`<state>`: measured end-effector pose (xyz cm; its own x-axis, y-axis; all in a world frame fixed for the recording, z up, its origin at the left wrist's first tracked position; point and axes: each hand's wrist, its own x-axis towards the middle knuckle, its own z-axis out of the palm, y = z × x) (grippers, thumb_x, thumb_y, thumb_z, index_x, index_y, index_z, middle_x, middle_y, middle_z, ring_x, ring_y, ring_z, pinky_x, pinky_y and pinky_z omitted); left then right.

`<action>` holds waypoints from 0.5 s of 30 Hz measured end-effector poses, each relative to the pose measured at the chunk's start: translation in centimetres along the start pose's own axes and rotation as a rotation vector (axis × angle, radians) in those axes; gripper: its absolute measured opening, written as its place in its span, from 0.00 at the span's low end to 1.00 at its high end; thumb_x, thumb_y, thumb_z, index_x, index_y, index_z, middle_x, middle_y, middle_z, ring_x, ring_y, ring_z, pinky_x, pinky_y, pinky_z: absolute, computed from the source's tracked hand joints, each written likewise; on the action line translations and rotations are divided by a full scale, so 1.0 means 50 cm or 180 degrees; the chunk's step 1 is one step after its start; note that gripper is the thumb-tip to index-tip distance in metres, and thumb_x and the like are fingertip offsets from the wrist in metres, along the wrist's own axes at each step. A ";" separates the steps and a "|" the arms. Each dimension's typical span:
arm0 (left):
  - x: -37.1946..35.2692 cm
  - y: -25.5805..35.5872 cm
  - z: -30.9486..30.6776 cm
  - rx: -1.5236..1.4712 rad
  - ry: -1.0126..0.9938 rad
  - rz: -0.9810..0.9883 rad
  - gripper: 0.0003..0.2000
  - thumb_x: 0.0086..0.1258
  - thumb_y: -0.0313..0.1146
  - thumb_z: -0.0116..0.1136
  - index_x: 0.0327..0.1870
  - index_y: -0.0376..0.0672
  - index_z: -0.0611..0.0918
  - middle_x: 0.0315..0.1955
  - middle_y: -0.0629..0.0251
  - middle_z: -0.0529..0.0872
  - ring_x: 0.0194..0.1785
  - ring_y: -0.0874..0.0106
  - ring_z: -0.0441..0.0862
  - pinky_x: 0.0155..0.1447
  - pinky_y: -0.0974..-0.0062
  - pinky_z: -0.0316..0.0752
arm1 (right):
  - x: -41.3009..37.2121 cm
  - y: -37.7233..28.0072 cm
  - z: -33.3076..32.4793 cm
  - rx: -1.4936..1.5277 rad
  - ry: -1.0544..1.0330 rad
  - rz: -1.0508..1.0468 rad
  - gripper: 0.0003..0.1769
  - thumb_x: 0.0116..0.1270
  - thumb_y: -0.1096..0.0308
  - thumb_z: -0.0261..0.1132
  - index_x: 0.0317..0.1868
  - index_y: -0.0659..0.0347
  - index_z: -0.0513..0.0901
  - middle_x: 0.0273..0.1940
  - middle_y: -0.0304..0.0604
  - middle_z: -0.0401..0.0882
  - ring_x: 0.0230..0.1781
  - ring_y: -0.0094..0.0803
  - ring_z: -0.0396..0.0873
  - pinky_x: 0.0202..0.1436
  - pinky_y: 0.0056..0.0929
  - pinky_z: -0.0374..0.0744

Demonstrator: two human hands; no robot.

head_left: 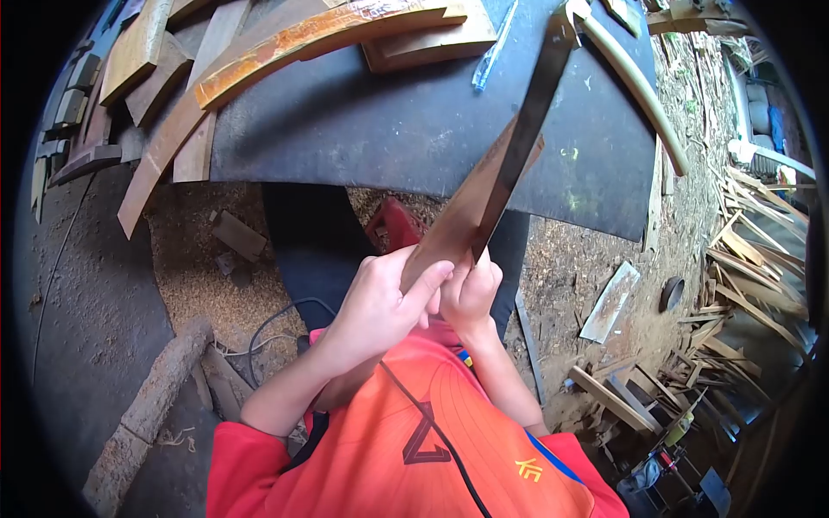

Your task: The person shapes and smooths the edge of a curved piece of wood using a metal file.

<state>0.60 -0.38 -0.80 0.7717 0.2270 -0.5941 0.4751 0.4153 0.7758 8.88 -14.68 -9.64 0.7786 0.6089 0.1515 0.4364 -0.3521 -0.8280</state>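
Note:
My left hand [380, 298] is closed around a flat brown wooden piece [458, 207], which runs from my lap up past the table edge. Just to its right, my right hand [471, 289] is closed at the lower end of a long dark blade [524, 138]. The blade lies slanted across the wooden piece, its far end over the table near a curved pale wooden rod [635, 78]. What lies inside my right fist is hidden. Both hands are close together above the orange shirt.
The dark table [345, 138] holds a curved wooden strip [285, 56], a wooden block [432, 43] and a clear blue pen [495, 47]. A log [155, 406] lies at lower left. Wood scraps [760, 268] are piled at right. A cable [436, 432] crosses the shirt.

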 end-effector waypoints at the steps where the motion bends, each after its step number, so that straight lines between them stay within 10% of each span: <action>1: -0.002 0.004 -0.001 0.0001 0.0006 -0.0002 0.12 0.85 0.36 0.58 0.46 0.32 0.83 0.25 0.68 0.84 0.25 0.82 0.81 0.30 0.81 0.77 | -0.010 0.015 0.008 -0.0030 0.0037 -0.0095 0.04 0.75 0.82 0.56 0.40 0.67 0.76 0.20 0.49 0.77 0.19 0.46 0.83 0.23 0.40 0.76; 15: -0.004 0.007 0.006 0.0092 0.0114 0.0171 0.12 0.85 0.35 0.57 0.45 0.33 0.83 0.25 0.68 0.85 0.25 0.81 0.82 0.30 0.80 0.78 | 0.030 -0.022 -0.002 0.0095 0.0064 -0.0067 0.04 0.72 0.82 0.55 0.43 0.69 0.77 0.21 0.52 0.79 0.20 0.52 0.84 0.23 0.45 0.77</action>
<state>0.73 -0.53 -0.33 0.7811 0.2798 -0.5582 0.4458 0.3760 0.8123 9.63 -13.44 -8.44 0.7785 0.6014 0.1797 0.4394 -0.3177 -0.8402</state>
